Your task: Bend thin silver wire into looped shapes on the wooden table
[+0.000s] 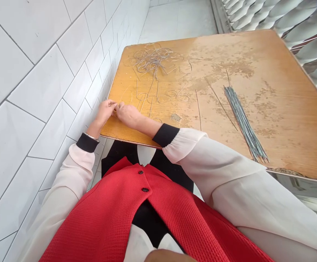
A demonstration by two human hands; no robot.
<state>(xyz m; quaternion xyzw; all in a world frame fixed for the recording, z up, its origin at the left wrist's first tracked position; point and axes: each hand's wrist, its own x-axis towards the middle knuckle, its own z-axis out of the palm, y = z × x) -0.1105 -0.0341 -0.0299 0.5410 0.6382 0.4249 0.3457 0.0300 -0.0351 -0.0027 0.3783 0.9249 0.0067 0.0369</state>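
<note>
At the near left corner of the wooden table, my left hand [105, 112] is closed, its thumb and fingers pinched together. Right against its fingertips is my right hand [128, 114], also closed in a pinch. Whatever sits between the fingertips is too small to make out. Just beyond my right hand lie several thin wires [151, 105] with looped ends, some straight and some bent. Farther back, a tangled heap of thin curled wire [154, 60] rests on the tabletop.
A bundle of straight grey-green wires [244, 122] lies on the right of the wooden table [292, 109]. Single straight wires [220, 102] lie left of it. A white tiled wall [51, 76] runs close along the left side. White lattice [303, 29] borders the far right.
</note>
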